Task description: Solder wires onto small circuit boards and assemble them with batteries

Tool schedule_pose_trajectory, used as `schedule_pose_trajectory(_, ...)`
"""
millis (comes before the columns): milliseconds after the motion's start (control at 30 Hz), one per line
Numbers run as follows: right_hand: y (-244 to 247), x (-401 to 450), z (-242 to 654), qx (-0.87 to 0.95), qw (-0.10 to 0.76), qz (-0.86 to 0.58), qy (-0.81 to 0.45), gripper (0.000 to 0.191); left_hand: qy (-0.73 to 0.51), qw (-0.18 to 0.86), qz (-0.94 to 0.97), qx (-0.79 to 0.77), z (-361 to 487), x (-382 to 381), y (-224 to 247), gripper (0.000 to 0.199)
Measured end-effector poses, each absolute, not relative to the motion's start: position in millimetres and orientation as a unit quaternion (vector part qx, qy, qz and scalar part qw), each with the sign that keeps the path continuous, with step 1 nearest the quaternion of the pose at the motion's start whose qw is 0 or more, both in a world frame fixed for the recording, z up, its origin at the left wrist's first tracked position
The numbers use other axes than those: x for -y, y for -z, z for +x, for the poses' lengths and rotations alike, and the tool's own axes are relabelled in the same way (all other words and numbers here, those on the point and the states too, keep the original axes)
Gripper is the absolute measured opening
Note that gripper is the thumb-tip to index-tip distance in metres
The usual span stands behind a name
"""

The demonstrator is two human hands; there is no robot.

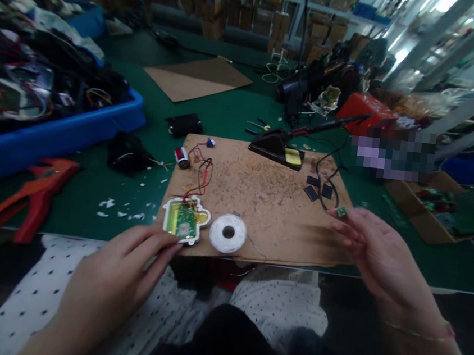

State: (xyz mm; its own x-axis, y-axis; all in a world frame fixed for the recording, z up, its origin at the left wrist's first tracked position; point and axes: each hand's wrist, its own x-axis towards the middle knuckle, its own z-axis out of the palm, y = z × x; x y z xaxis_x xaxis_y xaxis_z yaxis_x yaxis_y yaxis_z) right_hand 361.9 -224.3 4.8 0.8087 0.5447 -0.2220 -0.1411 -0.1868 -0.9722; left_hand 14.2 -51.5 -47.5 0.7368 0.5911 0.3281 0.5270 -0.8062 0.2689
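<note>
My left hand [119,272] pinches the lower edge of a white plastic housing [167,215], which lies on a brown board [260,197]. Inside the housing sits a green circuit board [184,217]. Red and black wires [207,174] run from it towards a red and silver cylindrical part [182,157] and a small blue connector [210,142]. Over the board's right edge, my right hand [376,248] holds a tiny green circuit board [340,212] between thumb and fingertips. A white spool of thin wire [229,222] lies flat beside the housing.
A soldering iron stand [276,148] with a yellow sponge is at the board's far edge. Several black pads [312,193] lie at right. A blue bin [98,123] and orange-red pliers-like tool [35,196] occupy the left. A cardboard box [435,221] stands at right.
</note>
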Motion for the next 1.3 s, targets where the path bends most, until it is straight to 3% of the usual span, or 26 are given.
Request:
schedule_pose_trajectory(200, -8, 189, 289, 0.322, 0.507, -0.722, -0.343, 0.027, -0.172, 0.079, 0.931, -0.312, 28, 60, 34, 0.015)
schedule_pose_trajectory(367, -7, 161, 252, 0.506, 0.441, -0.688, -0.276, 0.016, -0.183, 0.109, 0.922, -0.322, 25, 63, 38, 0.014)
schedule_pose_trajectory(500, 3, 147, 245, 0.534, 0.397, -0.715, -0.215, 0.013, -0.178, 0.128, 0.922, -0.318, 21, 62, 42, 0.015)
schedule_pose_trajectory(900, 16, 149, 243, 0.496, 0.416, -0.720, -0.249, 0.021, -0.191, 0.131, 0.923, -0.306, 19, 59, 46, 0.015)
schedule_pose_trajectory(1167, 18, 147, 237, 0.535, 0.401, -0.726, -0.163, 0.016, -0.206, 0.169, 0.912, -0.313, 19, 58, 44, 0.015)
schedule_pose_trajectory(1300, 22, 150, 237, 0.514, 0.427, -0.720, -0.187, 0.015, -0.200, 0.200, 0.907, -0.311, 19, 56, 38, 0.014)
